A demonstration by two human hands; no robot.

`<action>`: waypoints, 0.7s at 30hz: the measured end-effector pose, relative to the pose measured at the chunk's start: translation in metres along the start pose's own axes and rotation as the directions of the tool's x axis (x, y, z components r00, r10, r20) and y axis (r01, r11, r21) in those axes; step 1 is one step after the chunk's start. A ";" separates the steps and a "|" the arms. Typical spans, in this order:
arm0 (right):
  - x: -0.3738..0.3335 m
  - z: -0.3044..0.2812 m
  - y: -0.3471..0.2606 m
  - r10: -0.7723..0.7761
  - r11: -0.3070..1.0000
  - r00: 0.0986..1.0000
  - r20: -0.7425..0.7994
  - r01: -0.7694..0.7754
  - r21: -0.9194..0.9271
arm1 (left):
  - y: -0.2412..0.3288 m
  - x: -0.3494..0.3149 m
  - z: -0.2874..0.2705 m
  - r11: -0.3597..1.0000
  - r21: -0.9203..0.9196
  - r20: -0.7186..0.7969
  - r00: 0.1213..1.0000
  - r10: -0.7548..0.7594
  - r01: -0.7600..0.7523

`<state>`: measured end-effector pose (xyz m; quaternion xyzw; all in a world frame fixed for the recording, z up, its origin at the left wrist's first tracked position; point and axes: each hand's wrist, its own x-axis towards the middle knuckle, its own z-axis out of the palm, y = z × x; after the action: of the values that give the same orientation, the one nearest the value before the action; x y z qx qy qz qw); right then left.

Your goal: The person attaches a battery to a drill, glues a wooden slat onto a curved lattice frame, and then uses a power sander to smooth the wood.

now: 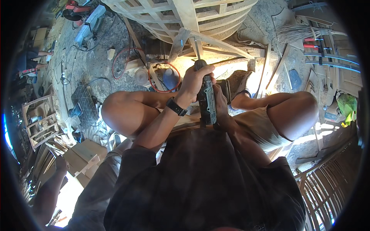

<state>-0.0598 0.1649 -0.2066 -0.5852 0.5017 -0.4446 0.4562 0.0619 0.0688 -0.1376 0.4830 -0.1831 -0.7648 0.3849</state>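
Note:
A dark cordless drill (207, 101) is held in front of my body with its long bit (197, 47) pointing away from me. My left hand (192, 81), with a black watch on the wrist, wraps round the front of the drill near the chuck. Behind it, my right hand (221, 102) grips the drill's handle; some of those fingers are hidden by the tool. The bit's far end is at a wooden brace (219, 44) below a large curved, slatted wooden frame (187, 14). Whether the tip has entered the wood, I cannot tell.
A red cable (114, 66) loops across the dusty floor at left, near a pale blue box-shaped thing (89, 26). At right lie a broom (298, 34) and red-handled clamps (310, 46). Another person's arm (52, 188) shows at lower left; a slatted piece (327, 188) stands lower right.

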 end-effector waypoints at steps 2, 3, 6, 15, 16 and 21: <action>-0.001 -0.003 -0.001 0.014 1.000 1.000 -0.014 -0.014 -0.027 | -0.002 0.001 0.003 1.000 0.007 0.008 1.000 0.005 -0.005; 0.000 -0.004 -0.003 -0.018 0.996 0.999 -0.028 0.015 -0.091 | -0.002 0.002 0.003 1.000 0.014 0.013 1.000 0.014 -0.014; 0.000 0.000 -0.002 -0.027 0.998 1.000 -0.011 0.026 -0.061 | -0.004 0.001 -0.002 1.000 0.002 0.018 1.000 0.024 -0.024; -0.002 0.000 0.004 0.040 0.999 0.999 -0.019 -0.040 0.019 | -0.006 0.006 -0.002 1.000 0.018 0.012 1.000 0.010 -0.010; -0.003 0.000 0.006 0.084 0.995 0.996 -0.008 -0.083 0.057 | -0.006 0.006 -0.001 1.000 0.017 0.014 1.000 0.007 -0.007; -0.001 0.006 0.004 -0.061 0.987 0.998 -0.009 0.059 -0.149 | -0.001 0.003 -0.003 0.996 0.087 -0.010 1.000 -0.007 0.008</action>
<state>-0.0548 0.1666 -0.2115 -0.6294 0.5186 -0.4237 0.3942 0.0638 0.0673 -0.1411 0.5036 -0.2126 -0.7553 0.3616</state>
